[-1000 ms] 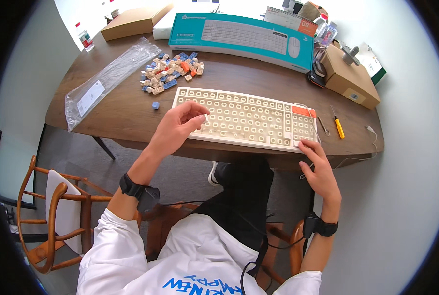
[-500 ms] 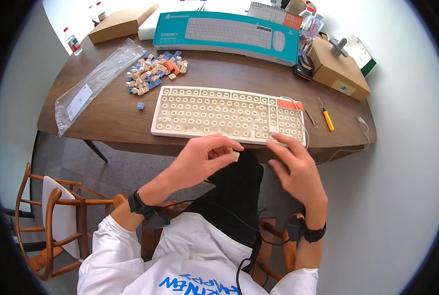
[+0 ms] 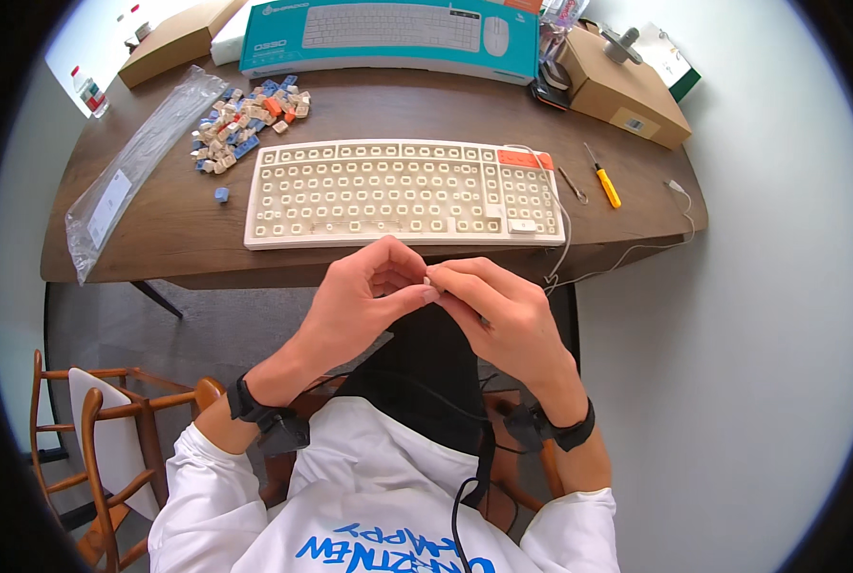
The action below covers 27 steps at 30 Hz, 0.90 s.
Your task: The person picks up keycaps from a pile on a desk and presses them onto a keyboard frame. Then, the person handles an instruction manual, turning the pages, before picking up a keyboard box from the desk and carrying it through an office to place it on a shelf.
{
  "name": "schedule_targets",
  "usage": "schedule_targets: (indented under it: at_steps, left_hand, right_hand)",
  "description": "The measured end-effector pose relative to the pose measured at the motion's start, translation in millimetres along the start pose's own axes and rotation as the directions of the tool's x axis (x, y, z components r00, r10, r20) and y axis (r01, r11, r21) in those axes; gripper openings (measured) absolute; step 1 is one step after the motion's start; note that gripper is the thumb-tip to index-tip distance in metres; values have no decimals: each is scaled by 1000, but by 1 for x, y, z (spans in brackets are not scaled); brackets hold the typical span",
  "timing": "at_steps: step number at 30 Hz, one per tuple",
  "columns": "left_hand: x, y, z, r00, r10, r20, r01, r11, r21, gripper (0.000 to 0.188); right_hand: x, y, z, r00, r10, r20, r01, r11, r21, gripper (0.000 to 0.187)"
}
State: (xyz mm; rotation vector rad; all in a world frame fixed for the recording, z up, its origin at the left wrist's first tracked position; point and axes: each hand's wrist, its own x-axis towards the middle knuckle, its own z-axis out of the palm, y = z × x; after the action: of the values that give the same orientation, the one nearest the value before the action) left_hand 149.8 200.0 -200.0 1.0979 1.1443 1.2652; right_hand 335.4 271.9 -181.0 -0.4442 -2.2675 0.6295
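Observation:
My left hand [image 3: 360, 306] and my right hand [image 3: 503, 315] meet fingertip to fingertip over my lap, just in front of the table edge. Between the tips they pinch a small pale piece [image 3: 432, 281], mostly hidden by the fingers; it looks like a keycap. Beyond the hands a beige keyboard [image 3: 398, 191] lies on the brown table [image 3: 178, 239] with nearly all its keycaps off. It has an orange strip at its right corner. A pile of beige, blue and orange keycaps [image 3: 245, 119] lies at the far left, with one blue keycap [image 3: 221, 194] apart from it.
A clear plastic bag [image 3: 126, 177] lies at the table's left. At the back are a teal keyboard box [image 3: 388, 33] and cardboard boxes [image 3: 627, 91]. A yellow screwdriver [image 3: 604, 183] and a wire tool [image 3: 572, 186] lie right of the keyboard. A wooden chair [image 3: 92, 439] stands at my left.
My left hand left the keyboard's keys and my right hand left its front right corner. Both drew back toward my lap and closed together on the small piece.

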Motion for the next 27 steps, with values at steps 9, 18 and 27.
schedule_targets:
  at_steps: [9,18,27]
  left_hand:
    - [22,14,-63,763,645,-42,-297,407,864,13]
    - [35,-14,-113,655,751,-83,-169,253,953,10]
    - [36,-22,-114,676,732,-76,-118,210,971,11]
  right_hand:
    - [-3,60,-42,925,322,-200,-337,941,-44,18]
    - [25,122,-45,938,325,-119,-336,937,-95,18]
    - [36,129,-41,951,309,-17,-305,927,-219,17]
